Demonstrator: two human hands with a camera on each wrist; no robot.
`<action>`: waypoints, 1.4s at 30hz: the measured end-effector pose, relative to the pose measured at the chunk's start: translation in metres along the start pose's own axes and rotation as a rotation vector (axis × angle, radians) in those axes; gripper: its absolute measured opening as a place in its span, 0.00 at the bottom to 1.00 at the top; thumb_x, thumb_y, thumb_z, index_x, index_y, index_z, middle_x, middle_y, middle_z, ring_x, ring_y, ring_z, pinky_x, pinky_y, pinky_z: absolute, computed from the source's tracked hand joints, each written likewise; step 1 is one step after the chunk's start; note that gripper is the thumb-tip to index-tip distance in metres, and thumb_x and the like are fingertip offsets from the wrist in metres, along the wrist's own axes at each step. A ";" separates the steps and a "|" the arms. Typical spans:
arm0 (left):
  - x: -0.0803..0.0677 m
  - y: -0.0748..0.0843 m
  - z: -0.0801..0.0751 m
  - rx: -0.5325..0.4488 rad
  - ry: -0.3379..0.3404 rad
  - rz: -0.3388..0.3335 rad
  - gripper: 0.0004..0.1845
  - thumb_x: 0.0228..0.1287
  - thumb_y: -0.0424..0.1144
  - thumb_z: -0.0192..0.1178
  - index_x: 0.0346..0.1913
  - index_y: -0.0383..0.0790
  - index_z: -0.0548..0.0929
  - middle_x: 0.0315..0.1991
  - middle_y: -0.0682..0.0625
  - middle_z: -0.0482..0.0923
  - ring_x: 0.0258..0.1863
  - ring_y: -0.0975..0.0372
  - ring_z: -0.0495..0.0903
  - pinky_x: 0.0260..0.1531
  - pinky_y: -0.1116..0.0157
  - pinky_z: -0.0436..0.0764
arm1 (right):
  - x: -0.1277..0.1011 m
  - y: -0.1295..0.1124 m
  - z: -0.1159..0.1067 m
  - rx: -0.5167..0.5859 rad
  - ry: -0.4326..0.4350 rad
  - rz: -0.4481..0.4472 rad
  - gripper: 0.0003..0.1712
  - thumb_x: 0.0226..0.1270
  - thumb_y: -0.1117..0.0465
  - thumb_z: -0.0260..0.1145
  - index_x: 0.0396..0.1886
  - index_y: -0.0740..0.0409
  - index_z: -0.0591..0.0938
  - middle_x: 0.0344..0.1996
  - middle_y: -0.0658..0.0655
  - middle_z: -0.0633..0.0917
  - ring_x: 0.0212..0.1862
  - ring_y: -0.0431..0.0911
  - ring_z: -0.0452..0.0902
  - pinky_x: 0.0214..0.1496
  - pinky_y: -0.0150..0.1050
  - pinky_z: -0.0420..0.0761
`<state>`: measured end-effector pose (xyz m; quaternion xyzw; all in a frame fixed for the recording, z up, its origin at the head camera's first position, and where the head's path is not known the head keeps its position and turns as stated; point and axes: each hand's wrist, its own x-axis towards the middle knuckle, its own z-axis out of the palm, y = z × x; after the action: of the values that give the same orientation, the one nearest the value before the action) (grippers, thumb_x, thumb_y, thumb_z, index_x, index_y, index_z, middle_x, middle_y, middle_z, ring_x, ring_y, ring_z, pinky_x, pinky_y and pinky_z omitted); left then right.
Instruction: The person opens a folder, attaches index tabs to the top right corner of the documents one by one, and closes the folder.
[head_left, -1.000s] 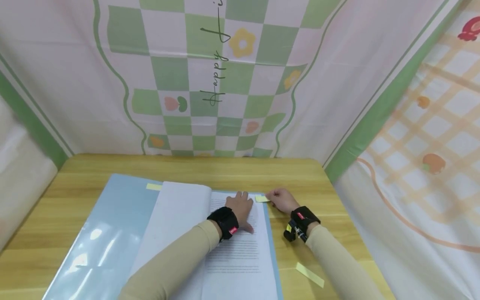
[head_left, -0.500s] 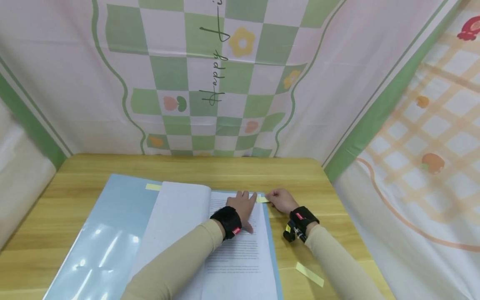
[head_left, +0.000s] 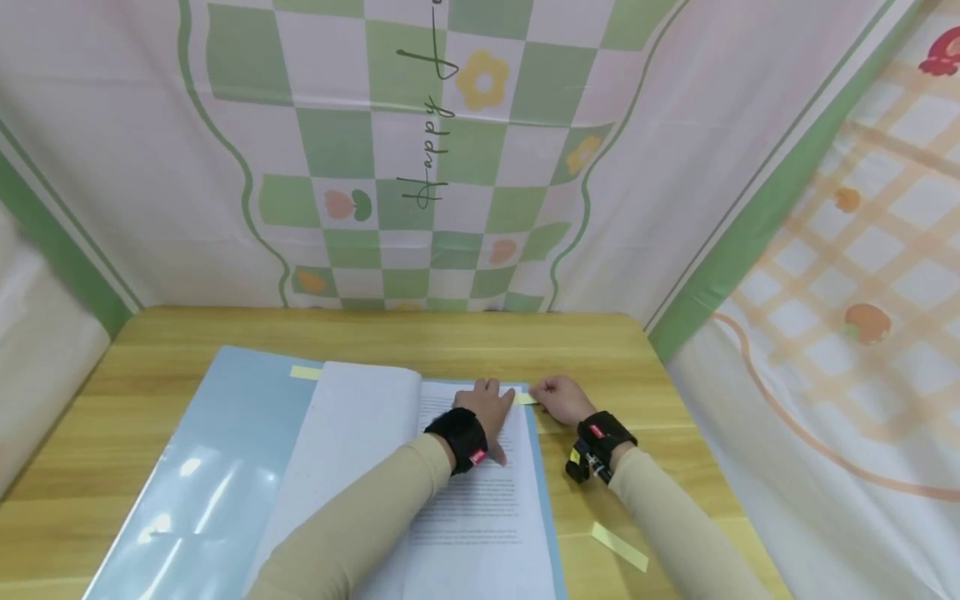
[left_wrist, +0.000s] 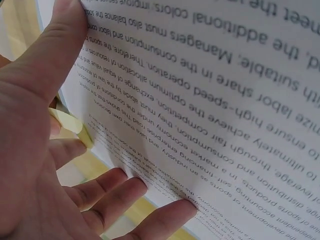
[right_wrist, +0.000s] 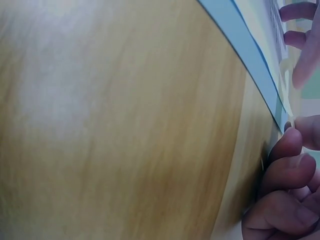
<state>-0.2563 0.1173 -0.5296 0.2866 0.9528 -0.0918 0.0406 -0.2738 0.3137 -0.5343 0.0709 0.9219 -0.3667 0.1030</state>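
Note:
A blue folder (head_left: pixel 217 442) lies spread on the table with printed pages (head_left: pixel 472 562) in it. My left hand (head_left: pixel 486 414) rests on the right-hand page near its top, fingers spread and fingertips on the paper. At the page's top right corner is a pale yellow sticky strip (head_left: pixel 524 399). My right hand (head_left: pixel 566 402) pinches the strip's outer end between thumb and index finger, other fingers curled. In the left wrist view the sticky strip (left_wrist: pixel 75 124) bends upward beside my left index fingertip. The right wrist view shows the right fingers (right_wrist: pixel 295 172) beside the folder's edge (right_wrist: pixel 255 70).
Another yellow strip (head_left: pixel 619 547) lies on the wooden table (head_left: pixel 375 333) by the right forearm. A further yellow strip (head_left: pixel 305 372) sits on the left cover's top edge. Patterned cloth (head_left: pixel 420 150) hangs behind the table.
My left hand has shifted slightly right, its index finger now at the inner end of the sticky strip. The right hand keeps its pinch, nearly still.

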 end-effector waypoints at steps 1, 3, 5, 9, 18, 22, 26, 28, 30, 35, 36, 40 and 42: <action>0.000 0.000 0.000 0.006 0.001 -0.003 0.70 0.24 0.81 0.73 0.79 0.56 0.63 0.66 0.46 0.69 0.60 0.54 0.71 0.28 0.57 0.82 | 0.000 0.000 0.000 -0.003 0.000 0.002 0.15 0.76 0.51 0.62 0.37 0.58 0.86 0.31 0.54 0.84 0.32 0.47 0.75 0.35 0.39 0.73; -0.001 0.000 -0.001 0.020 0.011 -0.008 0.69 0.24 0.81 0.73 0.77 0.54 0.66 0.64 0.46 0.69 0.59 0.55 0.72 0.27 0.58 0.82 | 0.001 0.001 0.000 -0.010 0.003 0.005 0.15 0.76 0.51 0.62 0.36 0.57 0.86 0.31 0.54 0.84 0.32 0.47 0.75 0.35 0.39 0.73; -0.002 0.001 -0.002 0.032 0.019 -0.012 0.68 0.23 0.82 0.73 0.75 0.53 0.68 0.63 0.47 0.70 0.57 0.55 0.72 0.24 0.58 0.81 | 0.002 0.001 0.000 -0.017 0.008 0.004 0.15 0.76 0.51 0.62 0.34 0.56 0.85 0.30 0.54 0.83 0.32 0.47 0.74 0.34 0.40 0.73; -0.002 0.001 0.000 0.032 0.029 -0.015 0.66 0.23 0.81 0.73 0.72 0.53 0.71 0.62 0.47 0.70 0.56 0.56 0.72 0.23 0.59 0.80 | 0.002 0.002 0.000 -0.020 0.007 -0.011 0.16 0.76 0.51 0.62 0.32 0.56 0.84 0.29 0.53 0.83 0.31 0.47 0.74 0.33 0.39 0.73; -0.002 0.002 -0.001 0.044 0.029 -0.023 0.60 0.24 0.81 0.73 0.65 0.50 0.77 0.56 0.48 0.71 0.51 0.57 0.73 0.21 0.59 0.79 | -0.001 0.000 0.000 -0.028 0.010 -0.039 0.16 0.76 0.52 0.62 0.31 0.57 0.84 0.27 0.54 0.83 0.29 0.47 0.74 0.31 0.39 0.72; -0.005 0.003 -0.005 0.044 0.021 -0.020 0.55 0.27 0.81 0.73 0.59 0.49 0.78 0.55 0.47 0.72 0.49 0.56 0.74 0.20 0.59 0.79 | 0.000 0.001 0.001 -0.034 0.006 -0.024 0.15 0.76 0.52 0.61 0.33 0.56 0.84 0.28 0.53 0.83 0.30 0.47 0.74 0.32 0.39 0.73; -0.008 0.003 -0.006 0.052 0.015 -0.014 0.53 0.30 0.81 0.71 0.58 0.50 0.78 0.56 0.47 0.72 0.49 0.55 0.75 0.23 0.57 0.82 | -0.001 0.001 0.003 -0.052 0.017 -0.017 0.14 0.76 0.52 0.62 0.34 0.55 0.84 0.27 0.53 0.83 0.31 0.47 0.75 0.34 0.40 0.73; -0.009 0.003 -0.006 0.039 0.015 -0.008 0.52 0.31 0.80 0.72 0.59 0.51 0.78 0.56 0.46 0.72 0.50 0.55 0.75 0.25 0.56 0.83 | -0.001 0.001 0.003 -0.070 0.031 -0.032 0.13 0.75 0.53 0.62 0.34 0.55 0.85 0.28 0.53 0.83 0.32 0.48 0.75 0.35 0.41 0.73; -0.010 0.004 -0.006 0.026 0.016 -0.003 0.52 0.31 0.79 0.73 0.59 0.50 0.78 0.56 0.46 0.72 0.50 0.55 0.75 0.27 0.56 0.84 | -0.002 0.001 0.004 -0.085 0.045 -0.050 0.12 0.75 0.54 0.62 0.35 0.55 0.85 0.28 0.53 0.83 0.32 0.48 0.76 0.35 0.41 0.74; -0.016 0.003 -0.011 0.012 0.017 -0.003 0.51 0.32 0.78 0.74 0.58 0.49 0.79 0.55 0.47 0.73 0.50 0.55 0.76 0.28 0.55 0.85 | -0.003 0.003 0.007 -0.110 0.067 -0.078 0.12 0.75 0.53 0.62 0.36 0.56 0.84 0.28 0.53 0.82 0.33 0.47 0.76 0.35 0.40 0.74; -0.017 0.003 -0.011 0.014 0.021 -0.004 0.51 0.32 0.78 0.74 0.58 0.49 0.79 0.55 0.47 0.73 0.50 0.56 0.76 0.27 0.55 0.84 | -0.002 0.003 0.007 -0.116 0.074 -0.079 0.13 0.75 0.52 0.62 0.37 0.55 0.84 0.28 0.53 0.82 0.32 0.47 0.76 0.35 0.40 0.74; -0.016 0.002 -0.010 0.030 0.031 0.001 0.52 0.32 0.79 0.72 0.59 0.49 0.79 0.54 0.48 0.73 0.49 0.57 0.75 0.26 0.56 0.83 | -0.003 0.002 0.008 -0.145 0.125 -0.107 0.14 0.74 0.50 0.63 0.39 0.55 0.84 0.30 0.53 0.82 0.33 0.47 0.76 0.34 0.40 0.74; -0.015 0.002 -0.008 0.049 0.037 0.007 0.52 0.32 0.81 0.71 0.59 0.49 0.79 0.53 0.48 0.73 0.49 0.57 0.75 0.25 0.57 0.82 | -0.003 0.000 0.008 -0.160 0.157 -0.126 0.13 0.72 0.49 0.65 0.39 0.54 0.83 0.31 0.53 0.82 0.32 0.47 0.75 0.33 0.41 0.74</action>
<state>-0.2433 0.1120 -0.5205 0.2925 0.9498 -0.1094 0.0162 -0.2694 0.3078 -0.5394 0.0328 0.9560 -0.2911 0.0123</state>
